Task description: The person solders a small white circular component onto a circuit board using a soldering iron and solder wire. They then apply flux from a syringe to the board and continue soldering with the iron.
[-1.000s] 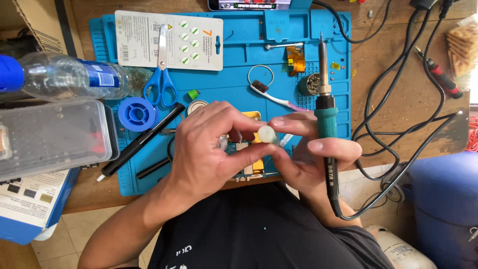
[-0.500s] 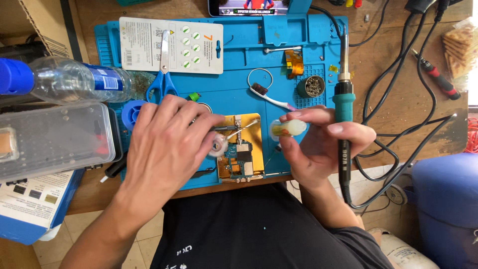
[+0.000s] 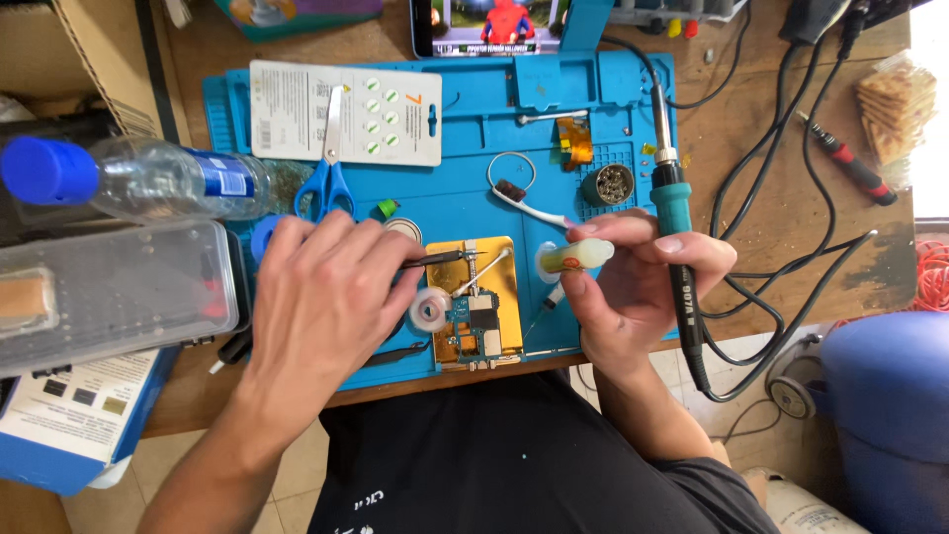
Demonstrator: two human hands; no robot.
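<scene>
Both hands closed: tweezers [image 3: 435,259] left, soldering iron [image 3: 678,227] (plus tube [image 3: 581,257]) right.

Your soldering iron [image 3: 678,213] has a teal grip and black cord; the mat [image 3: 474,198] beneath is bright blue; the scissors [image 3: 326,178] have blue handles; the holder plate [image 3: 474,302] is gold; the bottle [image 3: 129,178] is clear, blue-capped; your syringe [image 3: 578,257] is pale yellow.

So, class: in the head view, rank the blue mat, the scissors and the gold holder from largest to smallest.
1. blue mat
2. scissors
3. gold holder, partly covered, so its place against the scissors is unsure.
</scene>
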